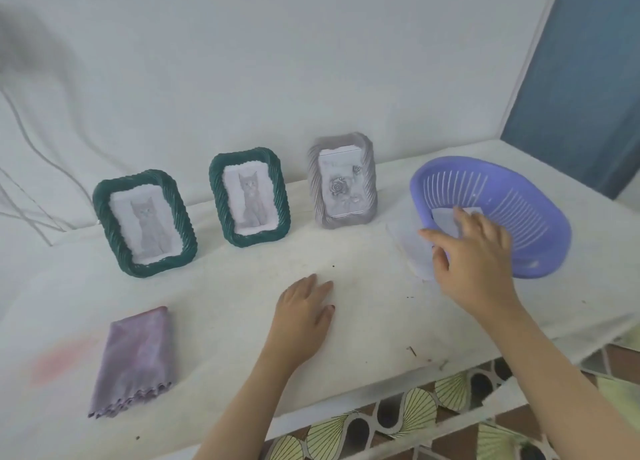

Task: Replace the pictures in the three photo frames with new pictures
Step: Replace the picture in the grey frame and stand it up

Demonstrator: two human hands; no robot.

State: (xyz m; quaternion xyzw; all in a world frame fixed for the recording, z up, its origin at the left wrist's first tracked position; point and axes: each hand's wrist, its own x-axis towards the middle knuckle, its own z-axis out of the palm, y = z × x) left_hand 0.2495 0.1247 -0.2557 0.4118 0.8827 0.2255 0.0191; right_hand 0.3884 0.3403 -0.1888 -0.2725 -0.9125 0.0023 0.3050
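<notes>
A purple cloth (133, 359) lies on the counter (363, 269). Behind stand the left green frame (144, 222) and middle green frame (249, 198) with cats, then the grey frame (342, 180) with roses. The left grip (304, 317) rests flat and loose. The right grip (474, 258), fingers spread, touches a white picture (446, 220) in the purple basket (533, 213)

Two dark green frames (144, 222), grey frame (343, 181), lilac basket (491, 213), mauve cloth (133, 361)

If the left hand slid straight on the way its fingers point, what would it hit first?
Most likely the grey photo frame, standing upright beyond bare tablecloth; the left hand lies flat, fingers aimed roughly at it. Depth is unclear.
</notes>
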